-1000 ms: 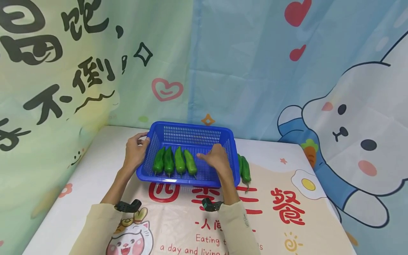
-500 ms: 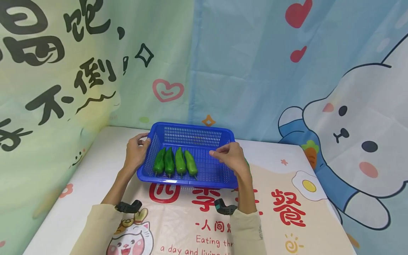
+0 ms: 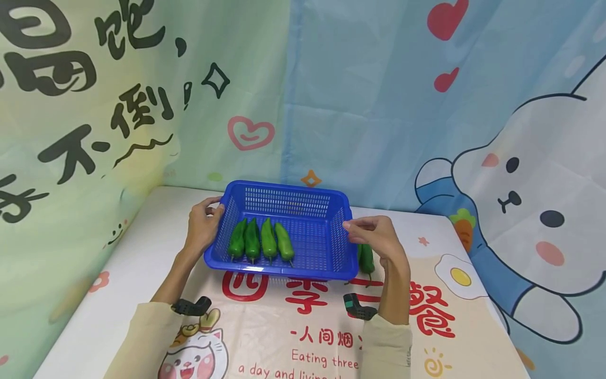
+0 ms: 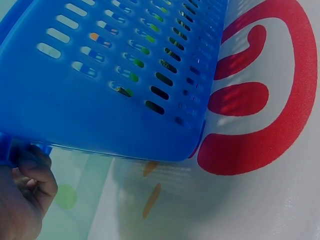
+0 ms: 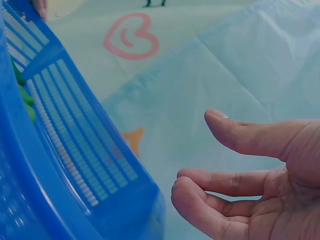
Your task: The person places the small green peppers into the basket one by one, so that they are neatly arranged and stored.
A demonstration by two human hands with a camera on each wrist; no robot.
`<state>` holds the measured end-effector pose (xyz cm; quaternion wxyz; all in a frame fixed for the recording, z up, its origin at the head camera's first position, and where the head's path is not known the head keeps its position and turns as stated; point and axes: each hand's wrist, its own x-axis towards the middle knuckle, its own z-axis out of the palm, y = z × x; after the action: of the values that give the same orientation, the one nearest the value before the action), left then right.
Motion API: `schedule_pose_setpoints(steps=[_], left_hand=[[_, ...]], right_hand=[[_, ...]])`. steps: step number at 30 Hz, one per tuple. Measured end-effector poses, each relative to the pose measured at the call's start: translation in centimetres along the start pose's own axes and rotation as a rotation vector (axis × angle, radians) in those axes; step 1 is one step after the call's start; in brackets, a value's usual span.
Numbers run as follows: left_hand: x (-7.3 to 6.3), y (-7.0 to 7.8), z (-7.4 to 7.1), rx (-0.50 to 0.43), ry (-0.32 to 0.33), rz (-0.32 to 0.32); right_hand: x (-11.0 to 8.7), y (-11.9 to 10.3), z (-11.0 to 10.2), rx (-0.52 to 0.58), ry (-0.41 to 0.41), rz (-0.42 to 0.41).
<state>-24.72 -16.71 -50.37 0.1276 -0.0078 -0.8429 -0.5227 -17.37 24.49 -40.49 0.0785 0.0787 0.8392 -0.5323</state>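
A blue plastic basket (image 3: 284, 271) with slotted walls is at mid-table in the head view. Several green peppers (image 3: 268, 239) lie side by side in its left half. My left hand (image 3: 203, 223) grips the basket's left rim; the left wrist view shows its curled fingers (image 4: 37, 172) at the rim. Just off the right rim is my right hand (image 3: 379, 237), holding nothing. Its thumb (image 5: 250, 137) stands apart from the loosely bent fingers in the right wrist view. More green peppers (image 3: 366, 259) lie on the table right of the basket, partly hidden by the right hand.
A printed cloth (image 3: 265, 337) with red characters and cartoon figures covers the table. Behind the basket hangs a patterned curtain (image 3: 355, 116), close to the table's far edge. A small black device (image 3: 360, 307) is on each wrist.
My right hand has moved from inside the basket rightward, over the right rim, to beside the outer peppers. The left hand keeps its grip, and the basket has stayed nearly still.
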Motion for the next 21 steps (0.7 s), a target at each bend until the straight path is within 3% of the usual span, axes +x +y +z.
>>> schedule_pose_setpoints(steps=[8, 21], left_hand=[[0.0, 0.0, 0.0, -0.006, -0.001, 0.005], [-0.1, 0.1, -0.1, -0.005, 0.001, 0.002]], right_hand=[[-0.4, 2.0, -2.4, -0.015, 0.035, 0.081], [0.0, 6.3, -4.1, -0.047, 0.125, 0.266]])
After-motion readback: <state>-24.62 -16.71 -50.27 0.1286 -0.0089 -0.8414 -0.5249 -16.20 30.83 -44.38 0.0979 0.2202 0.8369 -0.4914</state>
